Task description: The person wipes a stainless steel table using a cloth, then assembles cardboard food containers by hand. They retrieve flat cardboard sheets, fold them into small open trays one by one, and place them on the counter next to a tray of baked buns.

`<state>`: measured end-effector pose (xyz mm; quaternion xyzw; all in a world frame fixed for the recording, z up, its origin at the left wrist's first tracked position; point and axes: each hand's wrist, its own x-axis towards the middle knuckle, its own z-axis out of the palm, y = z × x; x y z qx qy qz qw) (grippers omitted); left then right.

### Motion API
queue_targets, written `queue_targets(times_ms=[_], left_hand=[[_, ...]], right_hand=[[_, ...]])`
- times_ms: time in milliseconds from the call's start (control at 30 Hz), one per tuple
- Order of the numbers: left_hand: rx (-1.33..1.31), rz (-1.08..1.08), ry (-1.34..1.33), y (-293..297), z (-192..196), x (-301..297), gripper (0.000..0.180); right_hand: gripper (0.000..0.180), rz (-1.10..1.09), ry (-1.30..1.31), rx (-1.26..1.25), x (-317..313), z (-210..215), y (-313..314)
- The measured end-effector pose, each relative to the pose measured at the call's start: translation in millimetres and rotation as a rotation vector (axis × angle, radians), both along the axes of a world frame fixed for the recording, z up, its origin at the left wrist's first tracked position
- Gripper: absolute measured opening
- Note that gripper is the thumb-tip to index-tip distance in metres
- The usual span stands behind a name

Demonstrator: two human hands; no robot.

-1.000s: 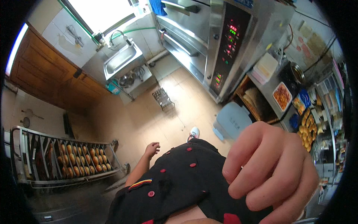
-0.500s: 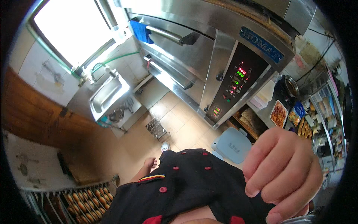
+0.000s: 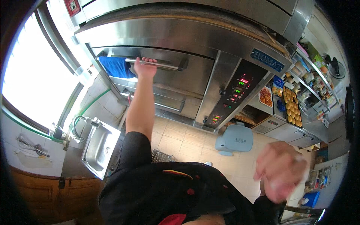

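My left arm reaches forward to the steel oven (image 3: 180, 80), and my left hand (image 3: 145, 66) is closed around the bar handle (image 3: 167, 66) of its upper door. That door looks closed. A blue cloth (image 3: 116, 67) hangs over the left end of the same bar, just beside my fingers. My right hand (image 3: 281, 170) is raised in the air at the right, close to the camera and smeared by motion. Its fingers look curled, but whether anything is in them is hidden. Lit digits glow on the oven's black control panel (image 3: 236, 92), right of the doors.
A lower oven door handle (image 3: 161, 105) runs below. The sink (image 3: 101, 150) stands at left, and a grey-blue lidded bin (image 3: 236, 138) is on the floor. At right, a tray of buns (image 3: 292, 108) and a tray of reddish topping (image 3: 265, 96) lie on the counter.
My left hand has gone from beside my body up to the upper oven handle and taken hold of it. My view has turned, and my right hand has moved farther from the camera.
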<state>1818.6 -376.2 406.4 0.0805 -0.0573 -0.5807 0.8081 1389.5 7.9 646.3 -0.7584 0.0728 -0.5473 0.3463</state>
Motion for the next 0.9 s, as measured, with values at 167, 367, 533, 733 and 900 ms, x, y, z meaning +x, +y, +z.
queue_targets(times_ms=[167,367,533,733,900], left_hand=[[-0.056,-0.011,0.02,44.8,-24.8,-8.2,0.027],[-0.031,-0.107,0.218,119.4,-97.9,-10.2,0.03],[0.015,-0.136,0.271,144.6,-134.8,13.2,0.038],[0.068,-0.152,0.313,143.0,-136.5,7.1,0.039],[0.153,-0.132,0.315,145.9,-131.4,9.3,0.037]], right_hand=[[0.016,-0.549,0.625,0.595,-15.0,-158.8,-2.4],[0.038,-0.427,1.514,0.975,-147.3,-476.2,118.4],[0.038,-0.48,1.472,1.113,-132.9,-489.6,121.7],[0.037,-0.56,1.463,1.018,-116.5,-450.3,94.0],[0.036,-0.618,1.447,0.985,-110.8,-435.8,87.3]])
